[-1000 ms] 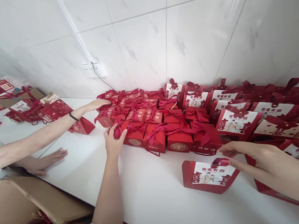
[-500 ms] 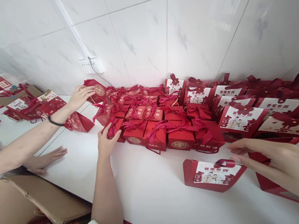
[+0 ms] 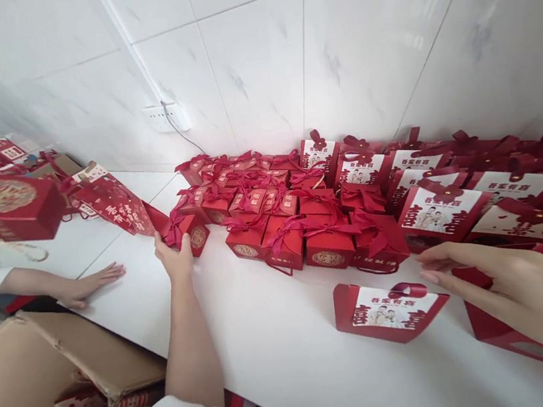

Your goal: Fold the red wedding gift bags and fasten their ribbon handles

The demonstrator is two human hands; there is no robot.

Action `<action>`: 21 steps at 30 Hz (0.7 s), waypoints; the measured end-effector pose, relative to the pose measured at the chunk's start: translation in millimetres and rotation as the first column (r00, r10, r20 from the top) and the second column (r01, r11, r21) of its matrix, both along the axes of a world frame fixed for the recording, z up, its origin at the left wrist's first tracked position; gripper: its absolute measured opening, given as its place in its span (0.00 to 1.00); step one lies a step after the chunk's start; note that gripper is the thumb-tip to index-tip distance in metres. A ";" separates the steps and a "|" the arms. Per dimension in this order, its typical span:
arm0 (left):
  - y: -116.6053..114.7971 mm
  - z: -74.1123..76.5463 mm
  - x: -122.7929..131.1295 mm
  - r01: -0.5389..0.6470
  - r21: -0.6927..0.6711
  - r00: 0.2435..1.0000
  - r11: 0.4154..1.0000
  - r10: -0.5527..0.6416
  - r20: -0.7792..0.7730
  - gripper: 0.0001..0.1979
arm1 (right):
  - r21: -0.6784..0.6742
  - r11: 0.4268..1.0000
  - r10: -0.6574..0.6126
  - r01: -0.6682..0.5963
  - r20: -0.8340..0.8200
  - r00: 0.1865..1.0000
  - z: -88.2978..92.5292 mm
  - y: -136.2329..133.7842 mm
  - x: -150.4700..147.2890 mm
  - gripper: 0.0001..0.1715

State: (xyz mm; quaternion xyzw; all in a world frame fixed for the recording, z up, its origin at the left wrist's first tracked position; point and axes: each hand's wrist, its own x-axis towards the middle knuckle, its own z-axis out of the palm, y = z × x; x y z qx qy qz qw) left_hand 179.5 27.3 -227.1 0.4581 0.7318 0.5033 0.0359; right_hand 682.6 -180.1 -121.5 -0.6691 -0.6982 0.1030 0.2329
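My left hand (image 3: 174,256) grips a small red box with a ribbon bow (image 3: 190,232), held just left of the cluster of small red ribbon boxes (image 3: 278,216) on the white counter (image 3: 281,343). My right hand (image 3: 486,275) is open, its fingers stretched toward a flat red gift bag with a white printed front (image 3: 388,310); the fingertips sit right by the bag's red flap. Under my right wrist lies another flat red bag (image 3: 502,333).
Rows of larger red-and-white gift bags (image 3: 434,211) line the tiled wall at right. A co-worker at left rests one hand (image 3: 91,283) on the counter and holds up a red box (image 3: 8,207). An open cardboard carton (image 3: 33,378) sits below the counter edge. More red bags (image 3: 110,202) lie at left.
My left hand has pulled a small red box out of the cluster toward the left. The co-worker lifted a red box from the back and carried it far left. My right hand barely moved.
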 end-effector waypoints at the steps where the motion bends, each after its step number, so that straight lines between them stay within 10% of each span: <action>1: 2.6 -1.7 -0.1 -0.005 0.003 1.000 1.000 0.005 0.006 0.47 | -0.068 0.997 0.035 -0.035 0.000 0.999 -1.4 1.0 1.0 0.18; 9: 7.9 -3.3 9.7 0.027 0.075 1.000 0.997 -0.026 -0.007 0.50 | -0.097 0.984 0.153 -0.148 0.052 0.987 -5.3 2.0 2.4 0.22; 13: -19.1 17.3 53.5 0.183 0.326 0.955 0.928 -0.089 -0.282 0.47 | -0.056 0.967 0.256 -0.251 0.118 0.960 -14.0 -8.3 6.5 0.46; 17: -56.8 28.7 123.3 0.661 0.335 0.746 0.671 -0.540 -0.390 0.39 | -0.091 0.962 0.266 -0.258 0.094 0.959 -14.4 -9.6 -1.7 0.52; 21: -88.1 22.5 182.8 0.973 0.162 0.169 0.163 -0.985 -0.024 0.36 | -0.329 0.905 0.282 -0.271 -0.015 0.959 -1.0 3.0 -20.4 0.14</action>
